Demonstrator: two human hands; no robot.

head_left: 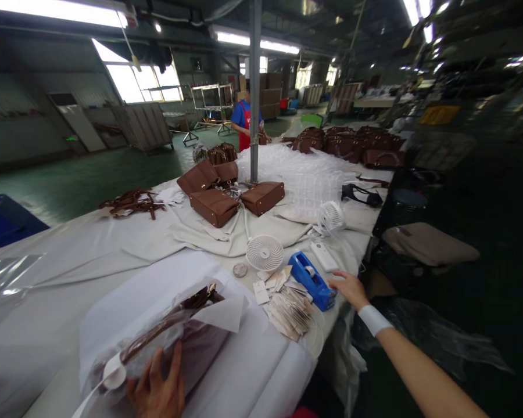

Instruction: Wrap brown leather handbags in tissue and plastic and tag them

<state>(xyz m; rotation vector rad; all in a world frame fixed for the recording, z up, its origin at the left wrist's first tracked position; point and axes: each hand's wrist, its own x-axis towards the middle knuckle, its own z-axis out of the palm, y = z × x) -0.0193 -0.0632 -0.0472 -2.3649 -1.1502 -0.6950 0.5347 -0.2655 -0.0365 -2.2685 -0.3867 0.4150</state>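
Observation:
A brown handbag (200, 355) lies in thin translucent wrapping on white paper at the lower left, with its handle and a gold-coloured clasp showing. My left hand (159, 383) rests on the wrapping with its fingers spread. A white round tag (114, 371) on a strip lies beside that hand. At the right, my right hand (351, 289) is beside the near end of a blue tape dispenser (311, 280), fingers stretched out and apart. Whether its fingertips touch the dispenser or any tape, I cannot tell. A white band circles the right wrist.
Paper tags (290, 310) lie in a pile left of the dispenser, near a white fan (264, 253) and a second fan (331, 217). Brown bags (215, 206) surround a metal post (254, 116). Brown straps (135, 202) lie left. A person (243, 122) stands beyond the table.

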